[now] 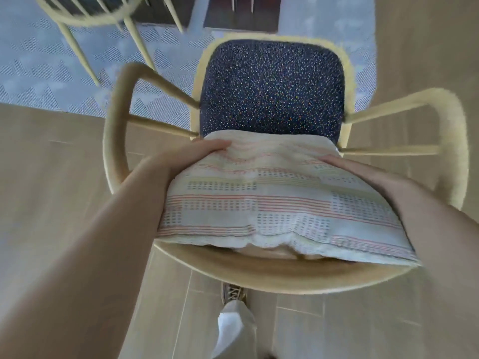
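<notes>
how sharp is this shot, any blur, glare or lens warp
Head view: motion blur fuzzes the chair rim and the second chair at top left; wide-angle warp bows the floor boards; light is soft and even, no glare; cushion stripes read clearly.

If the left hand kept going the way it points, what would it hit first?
Probably the dark speckled cushion, just beyond the left hand gripping the striped pillow; depth is unclear.

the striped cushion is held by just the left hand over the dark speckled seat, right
No, both hands hold it: the head view shows left hand and right hand gripping the striped cushion over the dark speckled seat.
</notes>
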{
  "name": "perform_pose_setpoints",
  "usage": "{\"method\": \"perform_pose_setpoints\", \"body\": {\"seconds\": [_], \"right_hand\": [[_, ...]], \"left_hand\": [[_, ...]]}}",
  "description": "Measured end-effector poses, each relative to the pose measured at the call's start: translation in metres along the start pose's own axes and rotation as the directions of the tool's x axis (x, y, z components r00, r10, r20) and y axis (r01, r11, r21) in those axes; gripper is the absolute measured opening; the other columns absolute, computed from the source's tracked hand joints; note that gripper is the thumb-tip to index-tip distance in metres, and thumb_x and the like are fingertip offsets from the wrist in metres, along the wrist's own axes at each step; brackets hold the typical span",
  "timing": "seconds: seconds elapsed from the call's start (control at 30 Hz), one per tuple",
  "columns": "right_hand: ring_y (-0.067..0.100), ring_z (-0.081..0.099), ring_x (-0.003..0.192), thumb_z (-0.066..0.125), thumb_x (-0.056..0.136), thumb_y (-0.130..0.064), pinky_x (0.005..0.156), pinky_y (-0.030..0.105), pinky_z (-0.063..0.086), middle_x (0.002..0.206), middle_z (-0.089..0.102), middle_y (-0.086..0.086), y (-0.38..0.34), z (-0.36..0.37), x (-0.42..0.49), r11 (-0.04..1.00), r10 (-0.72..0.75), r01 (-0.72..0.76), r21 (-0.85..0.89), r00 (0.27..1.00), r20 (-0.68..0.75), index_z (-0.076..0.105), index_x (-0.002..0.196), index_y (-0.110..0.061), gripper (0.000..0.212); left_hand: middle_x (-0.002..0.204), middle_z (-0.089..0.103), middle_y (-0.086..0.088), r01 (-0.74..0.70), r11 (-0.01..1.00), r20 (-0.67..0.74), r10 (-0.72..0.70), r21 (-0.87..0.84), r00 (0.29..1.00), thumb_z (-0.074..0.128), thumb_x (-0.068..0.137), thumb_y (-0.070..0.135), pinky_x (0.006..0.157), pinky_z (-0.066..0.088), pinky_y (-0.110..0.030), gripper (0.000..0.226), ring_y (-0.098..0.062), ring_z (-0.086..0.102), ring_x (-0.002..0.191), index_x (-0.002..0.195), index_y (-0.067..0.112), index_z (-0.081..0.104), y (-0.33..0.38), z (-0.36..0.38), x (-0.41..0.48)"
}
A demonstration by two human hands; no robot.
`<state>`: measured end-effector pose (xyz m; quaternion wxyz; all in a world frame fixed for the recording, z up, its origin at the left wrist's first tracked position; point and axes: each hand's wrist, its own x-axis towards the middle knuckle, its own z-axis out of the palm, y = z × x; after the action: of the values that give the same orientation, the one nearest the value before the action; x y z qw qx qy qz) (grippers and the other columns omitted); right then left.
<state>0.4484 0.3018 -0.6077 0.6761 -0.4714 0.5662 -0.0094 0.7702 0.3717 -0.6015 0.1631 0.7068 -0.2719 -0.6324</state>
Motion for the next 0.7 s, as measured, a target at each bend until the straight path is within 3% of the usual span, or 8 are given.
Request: {"method": "perform_pose_setpoints", "body": {"seconds": [0.07, 0.13, 0.2, 0.27, 0.4, 0.5, 0.57, 0.7], "right_hand": [[0.009, 0.070, 0.110, 0.065, 0.089, -0.055, 0.104, 0.030, 0.049, 0.127, 0.074, -0.006, -0.026, -0.018, 0.013, 0.998, 0.045, -0.044, 0.038, 0.999, -0.029, 0.074, 0.117, -0.035, 0.035], [0.019, 0.071, 0.120, 0.065, 0.094, -0.055, 0.113, 0.037, 0.047, 0.129, 0.076, -0.001, -0.049, -0.032, 0.025, 0.988, 0.132, -0.130, 0.082, 0.991, -0.012, 0.075, 0.127, -0.030, 0.043], [0.027, 0.071, 0.124, 0.067, 0.094, -0.057, 0.117, 0.042, 0.046, 0.127, 0.078, 0.004, -0.064, -0.042, 0.039, 0.977, 0.202, -0.202, 0.072, 0.979, 0.011, 0.076, 0.129, -0.026, 0.048], [0.030, 0.073, 0.120, 0.069, 0.091, -0.061, 0.113, 0.042, 0.050, 0.123, 0.079, 0.006, -0.079, -0.050, 0.048, 0.965, 0.258, -0.258, 0.035, 0.966, 0.006, 0.078, 0.125, -0.026, 0.049], [0.030, 0.075, 0.116, 0.071, 0.087, -0.064, 0.113, 0.043, 0.051, 0.116, 0.081, 0.007, -0.109, -0.072, 0.066, 0.959, 0.277, -0.278, -0.062, 0.961, -0.013, 0.078, 0.123, -0.025, 0.054], [0.027, 0.078, 0.106, 0.068, 0.089, -0.065, 0.102, 0.037, 0.056, 0.110, 0.082, 0.009, -0.131, -0.085, 0.078, 0.951, 0.259, -0.264, -0.163, 0.965, -0.050, 0.078, 0.120, -0.021, 0.055], [0.021, 0.079, 0.090, 0.064, 0.094, -0.064, 0.087, 0.030, 0.059, 0.106, 0.083, 0.008, -0.144, -0.091, 0.085, 0.942, 0.230, -0.235, -0.239, 0.972, -0.048, 0.079, 0.115, -0.020, 0.051], [0.019, 0.078, 0.087, 0.060, 0.097, -0.060, 0.090, 0.034, 0.058, 0.107, 0.083, 0.004, -0.167, -0.105, 0.097, 0.943, 0.168, -0.171, -0.287, 0.985, -0.035, 0.084, 0.104, -0.022, 0.045]], "left_hand": [[0.158, 0.052, -0.007, -0.020, 0.999, -0.013, 0.020, 0.040, 1.000, 0.077, 0.085, 0.058, 0.119, 0.045, -0.047, 0.095, -0.032, 0.062, 0.134, 0.163, 0.026, 0.034, 0.029, -0.016, 0.021], [0.151, 0.056, 0.001, -0.028, 0.997, -0.056, 0.032, 0.078, 0.998, 0.080, 0.065, 0.068, 0.108, 0.052, -0.041, 0.108, -0.024, 0.068, 0.125, 0.159, 0.038, 0.037, 0.051, -0.025, 0.035], [0.131, 0.062, 0.014, -0.052, 0.992, -0.091, 0.063, 0.119, 0.994, 0.079, 0.054, 0.076, 0.086, 0.055, -0.030, 0.103, -0.012, 0.070, 0.108, 0.149, 0.052, 0.047, 0.068, -0.030, 0.043], [0.111, 0.058, 0.024, -0.067, 0.983, -0.127, 0.090, 0.173, 0.988, 0.076, 0.059, 0.079, 0.073, 0.046, -0.021, 0.082, 0.000, 0.063, 0.093, 0.136, 0.062, 0.055, 0.085, -0.038, 0.049], [0.124, 0.053, 0.018, -0.089, 0.922, -0.131, 0.148, 0.376, 0.980, 0.068, 0.080, 0.077, 0.099, 0.035, -0.033, 0.047, -0.013, 0.054, 0.112, 0.124, 0.061, 0.061, 0.122, -0.044, 0.070], [0.131, 0.056, 0.013, -0.068, 0.869, -0.131, 0.151, 0.491, 0.980, 0.064, 0.088, 0.073, 0.107, 0.032, -0.038, 0.034, -0.017, 0.052, 0.119, 0.115, 0.052, 0.067, 0.150, -0.049, 0.083], [0.135, 0.058, 0.009, -0.049, 0.849, -0.151, 0.150, 0.527, 0.977, 0.063, 0.091, 0.070, 0.113, 0.034, -0.041, 0.028, -0.020, 0.054, 0.123, 0.102, 0.045, 0.070, 0.165, -0.054, 0.088], [0.144, 0.057, 0.008, -0.079, 0.771, -0.137, 0.212, 0.632, 0.968, 0.057, 0.097, 0.066, 0.120, 0.027, -0.048, 0.031, -0.022, 0.050, 0.138, 0.095, 0.043, 0.078, 0.191, -0.060, 0.098]]}}
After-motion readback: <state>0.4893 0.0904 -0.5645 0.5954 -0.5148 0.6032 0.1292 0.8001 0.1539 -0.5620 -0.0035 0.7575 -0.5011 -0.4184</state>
